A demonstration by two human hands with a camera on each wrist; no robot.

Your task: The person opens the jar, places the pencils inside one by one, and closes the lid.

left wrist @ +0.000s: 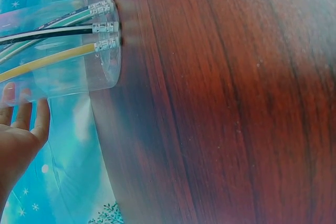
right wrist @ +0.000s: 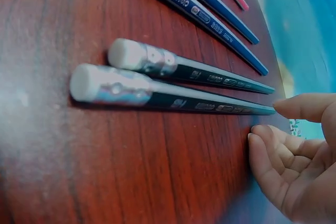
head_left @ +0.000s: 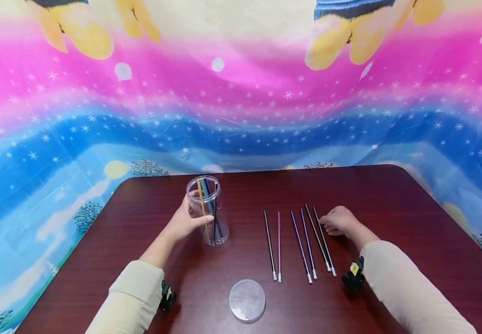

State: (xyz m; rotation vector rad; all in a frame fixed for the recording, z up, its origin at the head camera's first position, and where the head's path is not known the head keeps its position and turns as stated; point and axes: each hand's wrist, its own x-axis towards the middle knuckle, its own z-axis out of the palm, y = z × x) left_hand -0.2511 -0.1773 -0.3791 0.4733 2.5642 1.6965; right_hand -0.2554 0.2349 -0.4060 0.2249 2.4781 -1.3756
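My left hand [head_left: 186, 220] grips a clear plastic jar [head_left: 222, 215], thumb across its front and fingers behind. The lidless jar leans a little to the left. Several pencils stand inside it, eraser ends down; a yellow pencil [left wrist: 58, 57] and a black pencil [left wrist: 63, 33] show through the wall in the left wrist view. My right hand [head_left: 339, 221] is low over the table beside the far end of the rightmost black pencil [head_left: 324, 241]. One fingertip is right at that pencil's end, the other fingers loosely bent. Another black pencil [right wrist: 210, 76] lies just left of it.
Two blue pencils [head_left: 301, 247] lie left of the black pair. Farther left are a pink pencil [head_left: 279, 246] and a black-and-white pencil [head_left: 269, 245]. A round clear lid [head_left: 247, 300] rests near the front of the dark wooden table [head_left: 149, 204]. A printed cloth [head_left: 241, 111] hangs behind.
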